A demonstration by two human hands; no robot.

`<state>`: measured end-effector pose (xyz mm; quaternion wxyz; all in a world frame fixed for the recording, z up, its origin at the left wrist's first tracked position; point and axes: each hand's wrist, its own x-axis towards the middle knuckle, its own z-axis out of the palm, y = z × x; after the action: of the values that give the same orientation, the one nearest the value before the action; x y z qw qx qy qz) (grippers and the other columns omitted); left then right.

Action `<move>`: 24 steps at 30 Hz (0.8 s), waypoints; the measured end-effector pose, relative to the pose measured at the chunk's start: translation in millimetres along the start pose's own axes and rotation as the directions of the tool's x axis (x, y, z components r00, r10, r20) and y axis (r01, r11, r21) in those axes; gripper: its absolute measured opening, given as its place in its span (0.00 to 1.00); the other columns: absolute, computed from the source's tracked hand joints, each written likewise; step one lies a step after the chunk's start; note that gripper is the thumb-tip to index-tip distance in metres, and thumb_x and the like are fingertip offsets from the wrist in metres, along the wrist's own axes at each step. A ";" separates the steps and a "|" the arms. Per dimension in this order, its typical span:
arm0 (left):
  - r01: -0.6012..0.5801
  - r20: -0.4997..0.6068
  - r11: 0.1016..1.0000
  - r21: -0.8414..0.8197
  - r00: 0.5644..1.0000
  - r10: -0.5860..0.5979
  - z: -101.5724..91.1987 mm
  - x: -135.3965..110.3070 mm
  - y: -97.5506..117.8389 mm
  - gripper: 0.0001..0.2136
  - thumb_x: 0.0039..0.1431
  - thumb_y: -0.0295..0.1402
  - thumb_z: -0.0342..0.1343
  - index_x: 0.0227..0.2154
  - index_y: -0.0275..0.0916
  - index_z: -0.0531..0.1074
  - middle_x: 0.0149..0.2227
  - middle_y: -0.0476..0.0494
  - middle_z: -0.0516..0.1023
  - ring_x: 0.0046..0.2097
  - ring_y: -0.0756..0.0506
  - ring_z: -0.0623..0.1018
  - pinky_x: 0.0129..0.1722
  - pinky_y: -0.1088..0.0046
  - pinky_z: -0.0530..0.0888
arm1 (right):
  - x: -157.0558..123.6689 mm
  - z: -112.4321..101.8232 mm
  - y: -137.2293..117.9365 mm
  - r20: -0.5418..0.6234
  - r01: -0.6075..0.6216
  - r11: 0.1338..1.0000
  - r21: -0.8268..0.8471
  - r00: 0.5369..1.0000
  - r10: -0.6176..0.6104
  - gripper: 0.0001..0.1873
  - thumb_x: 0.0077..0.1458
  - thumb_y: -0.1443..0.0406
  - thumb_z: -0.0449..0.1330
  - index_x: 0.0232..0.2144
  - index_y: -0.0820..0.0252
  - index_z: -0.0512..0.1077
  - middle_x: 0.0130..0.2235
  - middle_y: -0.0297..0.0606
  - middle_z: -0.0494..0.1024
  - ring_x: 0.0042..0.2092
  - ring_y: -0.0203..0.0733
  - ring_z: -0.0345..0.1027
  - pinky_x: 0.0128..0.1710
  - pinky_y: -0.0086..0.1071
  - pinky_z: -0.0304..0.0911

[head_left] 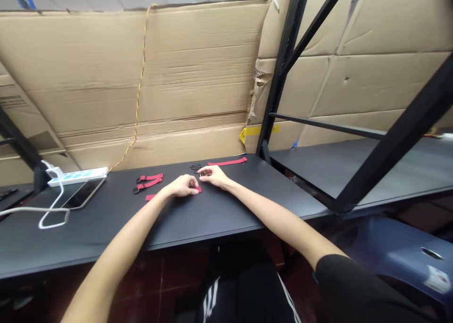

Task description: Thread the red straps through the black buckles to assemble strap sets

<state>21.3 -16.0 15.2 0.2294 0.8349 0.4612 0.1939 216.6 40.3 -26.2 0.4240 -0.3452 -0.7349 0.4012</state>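
My left hand (182, 186) pinches the end of a red strap (198, 189) against the black tabletop. Another part of that red webbing shows to the left of the hand, and the middle is hidden beneath it. Just right of it, my right hand (214, 177) has its fingertips drawn together on what looks like a small black ring (201, 174), partly covered by the fingers. Behind these fingertips lies a little group of black rings (194, 167). A flat red strap (228, 162) stretches out beyond my right hand. Two red straps with black rings (148, 183) lie to the left.
On the left, a white power strip (79, 176) stands by a tablet or phone (84, 194) and a looping white cable (58, 219). Cardboard panels (194, 78) wall the back. A black metal frame (279, 78) rises at right, with a blue chair or bin (399, 252) below.
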 end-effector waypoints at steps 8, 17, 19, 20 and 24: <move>-0.018 -0.227 0.984 -0.177 0.974 -0.023 7.4 -6.4 -16.4 0.11 0.49 0.40 0.58 0.31 0.36 0.76 0.28 0.45 0.79 0.30 0.46 0.76 0.33 0.71 0.72 | -7.4 4.1 -6.3 0.016 -0.073 0.947 0.314 0.997 0.072 0.24 0.42 0.61 0.69 0.42 0.64 0.73 0.26 0.36 0.76 0.28 0.37 0.72 0.26 0.27 0.63; -0.083 -0.243 0.898 -0.432 0.970 -0.026 11.2 -5.0 -17.3 0.14 0.54 0.42 0.56 0.32 0.34 0.74 0.29 0.43 0.78 0.29 0.48 0.75 0.31 0.72 0.72 | -10.1 7.2 -7.9 0.205 -0.121 0.867 0.483 0.979 0.022 0.24 0.43 0.60 0.70 0.43 0.63 0.75 0.32 0.38 0.79 0.31 0.35 0.72 0.32 0.29 0.65; -0.073 -0.237 0.893 -0.444 0.971 -0.039 11.5 -4.7 -19.4 0.14 0.54 0.42 0.57 0.32 0.34 0.74 0.29 0.43 0.78 0.30 0.47 0.76 0.33 0.72 0.72 | -9.4 7.3 -7.0 0.212 -0.133 0.852 0.506 0.977 0.027 0.24 0.43 0.60 0.70 0.44 0.63 0.75 0.32 0.38 0.79 0.31 0.35 0.72 0.33 0.29 0.65; -0.064 -0.231 0.891 -0.450 0.972 -0.047 11.2 -4.7 -19.9 0.14 0.54 0.42 0.57 0.33 0.34 0.74 0.29 0.43 0.78 0.31 0.47 0.76 0.34 0.71 0.72 | -9.1 7.3 -6.6 0.209 -0.137 0.846 0.515 0.977 0.031 0.24 0.42 0.61 0.70 0.44 0.63 0.75 0.31 0.38 0.79 0.30 0.35 0.72 0.32 0.29 0.65; -0.055 -0.192 0.882 -0.467 0.980 -0.041 8.9 -5.8 -17.6 0.14 0.55 0.43 0.57 0.32 0.34 0.74 0.29 0.45 0.77 0.31 0.48 0.76 0.35 0.71 0.72 | -9.0 6.6 -6.9 0.229 -0.165 0.827 0.537 0.972 0.045 0.24 0.42 0.62 0.71 0.43 0.64 0.76 0.31 0.38 0.78 0.30 0.35 0.72 0.31 0.28 0.65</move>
<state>11.2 -14.6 -2.6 0.3776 0.7327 0.4177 0.3822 213.1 27.7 -25.3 0.4041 -0.2046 -0.6075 0.6525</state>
